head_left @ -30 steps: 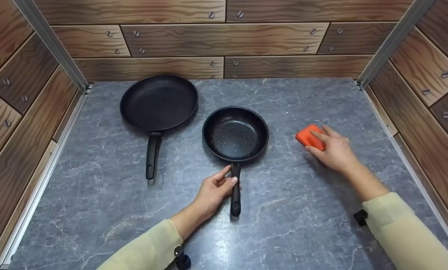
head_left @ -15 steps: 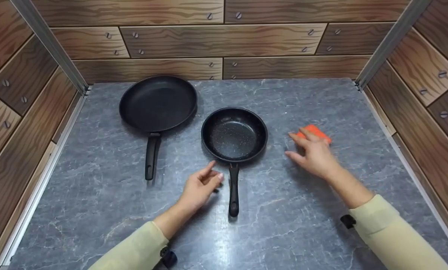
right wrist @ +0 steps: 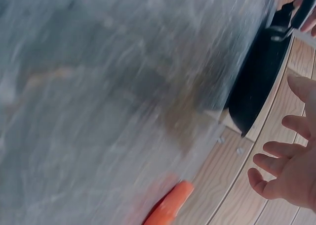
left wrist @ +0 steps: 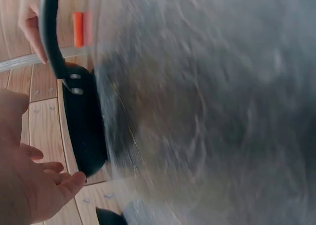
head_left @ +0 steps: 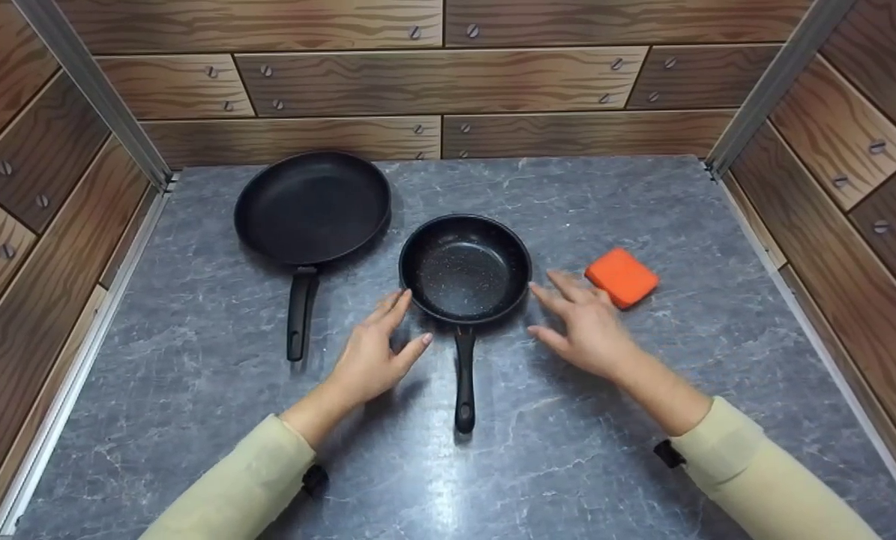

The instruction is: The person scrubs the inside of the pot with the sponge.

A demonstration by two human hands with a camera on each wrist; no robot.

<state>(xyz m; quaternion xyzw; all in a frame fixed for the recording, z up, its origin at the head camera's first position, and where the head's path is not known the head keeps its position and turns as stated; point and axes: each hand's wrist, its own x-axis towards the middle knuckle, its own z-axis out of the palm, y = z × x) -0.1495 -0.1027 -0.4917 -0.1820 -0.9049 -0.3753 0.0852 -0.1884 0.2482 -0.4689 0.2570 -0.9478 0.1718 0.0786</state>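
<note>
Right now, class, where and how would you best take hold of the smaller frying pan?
I'd likely wrap a hand round the middle of its handle, coming from the near side. The smaller frying pan sits upright, and its long, slim handle points nearward, between the left hand and right hand, with neither gripping it.

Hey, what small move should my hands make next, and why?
Probably close in gently on the small pan from both sides: the left hand and right hand flank it, both open, and neither grips it or its handle.
</note>
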